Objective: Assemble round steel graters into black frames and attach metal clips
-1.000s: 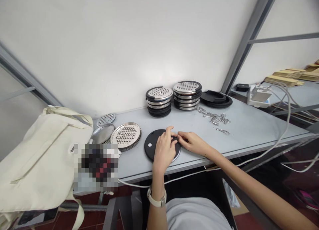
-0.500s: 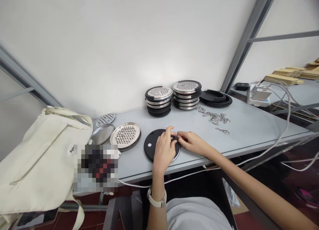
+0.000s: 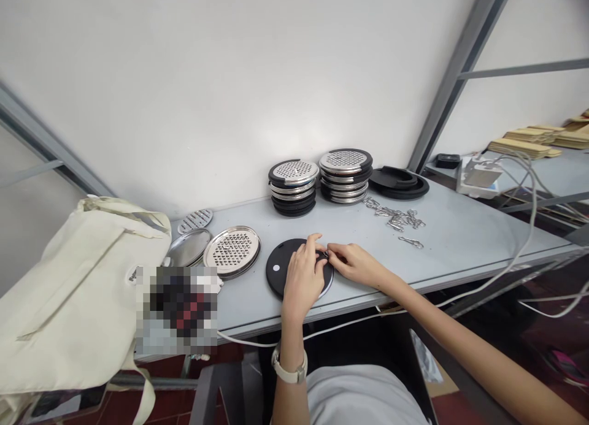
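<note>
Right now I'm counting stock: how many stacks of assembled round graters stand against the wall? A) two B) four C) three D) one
A: two stacks stand side by side against the wall, left of the black rings; both hands work at the black disc.

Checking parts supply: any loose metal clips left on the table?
Yes, a small pile of metal clips lies on the table beside the stacked discs.
</note>
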The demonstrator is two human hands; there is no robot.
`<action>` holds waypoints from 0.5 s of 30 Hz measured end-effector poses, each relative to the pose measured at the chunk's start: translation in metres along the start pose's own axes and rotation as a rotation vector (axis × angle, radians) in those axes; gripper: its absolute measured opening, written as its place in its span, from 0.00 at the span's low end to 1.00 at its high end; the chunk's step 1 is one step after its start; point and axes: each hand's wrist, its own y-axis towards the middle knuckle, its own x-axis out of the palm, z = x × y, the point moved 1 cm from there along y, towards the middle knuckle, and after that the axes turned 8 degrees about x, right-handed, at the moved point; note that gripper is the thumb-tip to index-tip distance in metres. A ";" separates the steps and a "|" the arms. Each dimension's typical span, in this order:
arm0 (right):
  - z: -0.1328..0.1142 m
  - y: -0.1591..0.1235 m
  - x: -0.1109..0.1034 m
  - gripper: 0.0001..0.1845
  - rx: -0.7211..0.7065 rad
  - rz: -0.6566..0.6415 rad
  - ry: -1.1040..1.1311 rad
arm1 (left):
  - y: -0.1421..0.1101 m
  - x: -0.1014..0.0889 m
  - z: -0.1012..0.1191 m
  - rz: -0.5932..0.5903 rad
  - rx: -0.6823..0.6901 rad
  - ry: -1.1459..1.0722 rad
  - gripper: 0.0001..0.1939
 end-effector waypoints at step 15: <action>-0.001 -0.001 -0.001 0.12 0.006 -0.005 0.004 | 0.001 0.000 -0.001 -0.002 0.004 -0.002 0.23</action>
